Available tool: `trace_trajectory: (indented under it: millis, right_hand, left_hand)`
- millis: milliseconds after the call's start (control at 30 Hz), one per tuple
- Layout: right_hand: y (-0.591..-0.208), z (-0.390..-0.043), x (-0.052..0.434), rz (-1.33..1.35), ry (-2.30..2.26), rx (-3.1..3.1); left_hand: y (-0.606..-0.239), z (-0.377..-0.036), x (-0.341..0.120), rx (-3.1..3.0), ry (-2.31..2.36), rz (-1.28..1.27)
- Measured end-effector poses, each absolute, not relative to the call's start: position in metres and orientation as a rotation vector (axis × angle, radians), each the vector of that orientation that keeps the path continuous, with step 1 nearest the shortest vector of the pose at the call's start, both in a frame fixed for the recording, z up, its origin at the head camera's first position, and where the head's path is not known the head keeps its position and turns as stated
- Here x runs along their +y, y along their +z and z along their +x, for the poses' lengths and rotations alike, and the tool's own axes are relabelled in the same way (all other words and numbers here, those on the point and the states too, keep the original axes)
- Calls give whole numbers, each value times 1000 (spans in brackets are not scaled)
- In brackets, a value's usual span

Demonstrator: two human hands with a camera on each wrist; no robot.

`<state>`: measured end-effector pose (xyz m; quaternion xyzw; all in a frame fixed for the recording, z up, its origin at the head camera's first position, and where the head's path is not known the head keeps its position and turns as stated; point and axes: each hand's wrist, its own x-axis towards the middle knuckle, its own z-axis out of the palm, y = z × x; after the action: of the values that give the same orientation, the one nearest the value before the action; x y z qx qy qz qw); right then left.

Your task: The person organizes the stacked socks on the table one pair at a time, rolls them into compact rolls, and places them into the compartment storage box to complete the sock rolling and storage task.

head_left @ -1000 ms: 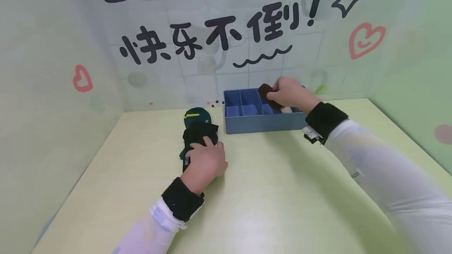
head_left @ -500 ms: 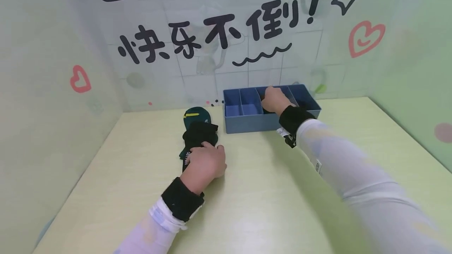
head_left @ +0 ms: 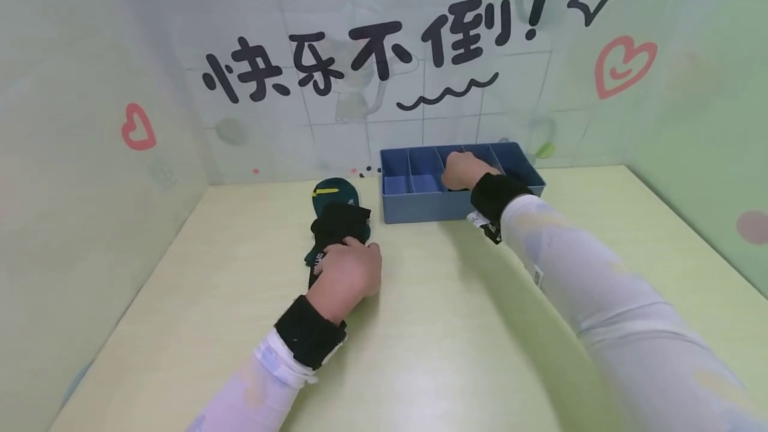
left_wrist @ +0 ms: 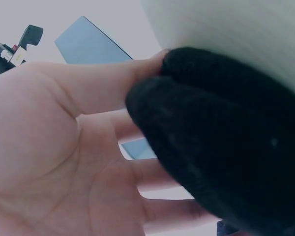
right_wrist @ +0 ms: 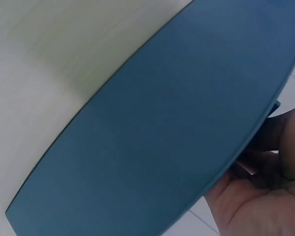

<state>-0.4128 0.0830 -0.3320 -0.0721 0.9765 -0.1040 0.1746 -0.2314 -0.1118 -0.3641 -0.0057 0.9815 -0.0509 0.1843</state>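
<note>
- My left hand [head_left: 346,272] has its fingers [left_wrist: 137,130] curled over the black sock [head_left: 338,225], which lies on the tabletop [head_left: 456,325] on top of a dark green sock [head_left: 333,193].
- I cannot tell how the fingers of my right hand [head_left: 462,171] lie; they reach down into a middle compartment of the blue box [head_left: 420,207], and the wrist view shows something dark against the palm there.
- A second ago the right hand held a dark brown sock above the box; now hand and sock are down inside it.
- The left hand has barely moved, and the box still stands at the back by the wall.
</note>
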Motion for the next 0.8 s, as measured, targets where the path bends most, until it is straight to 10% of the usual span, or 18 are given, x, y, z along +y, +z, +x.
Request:
trace_trajectory:
  millis: [467,800]
  right_hand:
    - [-315,-366,75,-511,-371,3177]
    - [-319,-264,70,-743,-542,3024]
  left_hand:
    - [-352,-251,-128,2940,-34,30]
    - [-344,-278,-187,2848,448,-31]
